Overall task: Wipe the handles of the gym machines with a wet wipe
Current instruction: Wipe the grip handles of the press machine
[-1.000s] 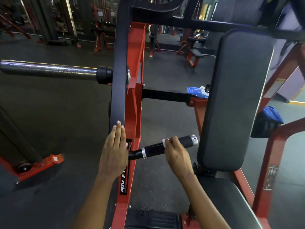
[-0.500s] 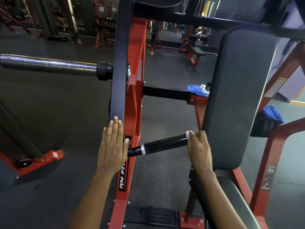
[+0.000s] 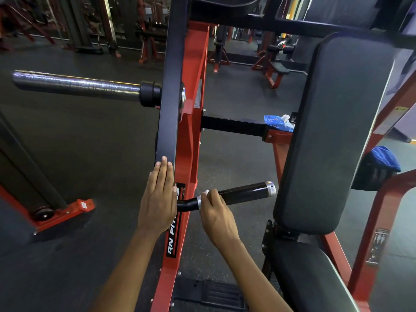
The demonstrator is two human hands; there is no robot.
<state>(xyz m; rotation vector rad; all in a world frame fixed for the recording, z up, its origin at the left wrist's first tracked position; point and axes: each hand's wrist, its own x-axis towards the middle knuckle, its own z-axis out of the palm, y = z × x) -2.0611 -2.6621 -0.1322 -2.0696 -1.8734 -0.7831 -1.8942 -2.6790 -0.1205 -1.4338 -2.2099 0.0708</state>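
Low in the scene, the right hand (image 3: 217, 216) is curled around the near, inner end of the black handle (image 3: 245, 193), just beside the silver ring where the handle bends toward the frame. A white wet wipe (image 3: 206, 192) is pinched between the fingers and the handle, only a small corner of it showing above the knuckles. Most of the handle's length, out to its silver end cap on the right, is left uncovered to the right of the hand. To the left, the left hand (image 3: 158, 199) is laid flat with straight fingers against the dark upright lever arm (image 3: 170, 91) of the machine, nothing being held in it. Beside that arm the red frame (image 3: 194, 140) is seen, with a chrome weight peg (image 3: 76, 85) projecting to the left. Farther right, a black back pad (image 3: 333, 136) stands upright, and a blue wipe packet (image 3: 278, 122) is rested on the red crossbar behind its left edge.
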